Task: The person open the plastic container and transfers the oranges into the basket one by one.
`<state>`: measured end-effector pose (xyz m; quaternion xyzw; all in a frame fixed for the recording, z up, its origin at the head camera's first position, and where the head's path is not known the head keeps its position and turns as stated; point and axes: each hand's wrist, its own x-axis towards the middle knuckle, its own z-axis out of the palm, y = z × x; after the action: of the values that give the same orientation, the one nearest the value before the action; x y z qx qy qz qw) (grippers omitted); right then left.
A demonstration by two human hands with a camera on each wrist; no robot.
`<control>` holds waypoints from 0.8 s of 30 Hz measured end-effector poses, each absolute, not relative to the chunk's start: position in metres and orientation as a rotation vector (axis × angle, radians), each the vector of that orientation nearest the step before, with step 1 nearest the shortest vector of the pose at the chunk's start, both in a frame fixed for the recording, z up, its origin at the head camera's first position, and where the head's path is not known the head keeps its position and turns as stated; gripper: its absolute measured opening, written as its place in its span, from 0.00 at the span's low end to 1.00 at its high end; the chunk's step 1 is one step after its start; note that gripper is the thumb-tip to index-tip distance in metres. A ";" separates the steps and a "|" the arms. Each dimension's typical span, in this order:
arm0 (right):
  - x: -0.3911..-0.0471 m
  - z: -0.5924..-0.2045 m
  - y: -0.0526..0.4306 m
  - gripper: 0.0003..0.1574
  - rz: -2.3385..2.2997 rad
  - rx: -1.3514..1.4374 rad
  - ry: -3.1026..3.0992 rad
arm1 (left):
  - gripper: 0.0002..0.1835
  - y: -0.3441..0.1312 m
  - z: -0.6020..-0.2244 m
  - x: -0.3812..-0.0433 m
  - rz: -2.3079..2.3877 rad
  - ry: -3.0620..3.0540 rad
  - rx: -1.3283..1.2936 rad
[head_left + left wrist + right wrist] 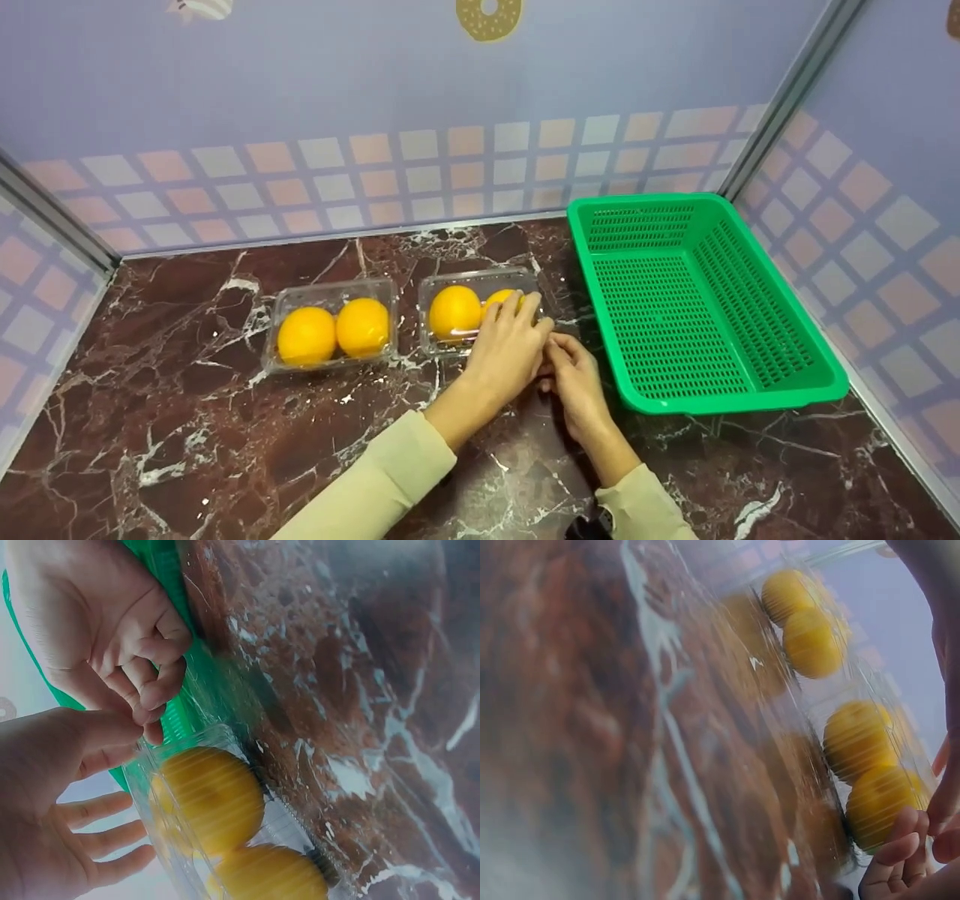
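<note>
Right now, directly under the left hand (506,341) and just left of the right hand (579,386): the box (489,279), two oranges (455,311) inside, long axis left to right across the surface (247,442). Clearly nearer with the left, over the box's right end. Thumb and forefinger there in a pinch at the end edge, other fingers straight and spread above. On the right, fingers curled in, tips close to thumb, up at the same near corner; can't tell whether gripping or merely touching. Off to the left, near, a second box (322,294); to the right, a green basket (720,405).
</note>
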<state>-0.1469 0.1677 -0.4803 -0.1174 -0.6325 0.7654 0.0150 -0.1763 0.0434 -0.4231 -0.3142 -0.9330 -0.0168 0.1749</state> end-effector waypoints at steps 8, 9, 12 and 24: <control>-0.148 -0.479 0.168 0.12 2.538 -0.473 -1.838 | 0.13 0.047 -0.422 -0.177 -0.039 -2.666 -0.824; -0.148 -0.479 0.168 0.12 2.546 -0.478 -1.828 | 0.13 0.047 -0.423 -0.177 -0.034 -2.661 -0.817; -0.149 -0.480 0.167 0.12 2.570 -0.482 -1.802 | 0.11 0.047 -0.422 -0.177 -0.007 -2.649 -0.803; -0.153 -0.482 0.166 0.12 2.540 -0.477 -1.770 | 0.11 0.047 -0.424 -0.181 0.002 -2.648 -0.816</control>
<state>-0.1530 0.1662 -0.4822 -0.1523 -0.5651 0.8109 0.0048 -0.1813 0.0465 -0.4237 -0.2893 -0.9393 0.0007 0.1843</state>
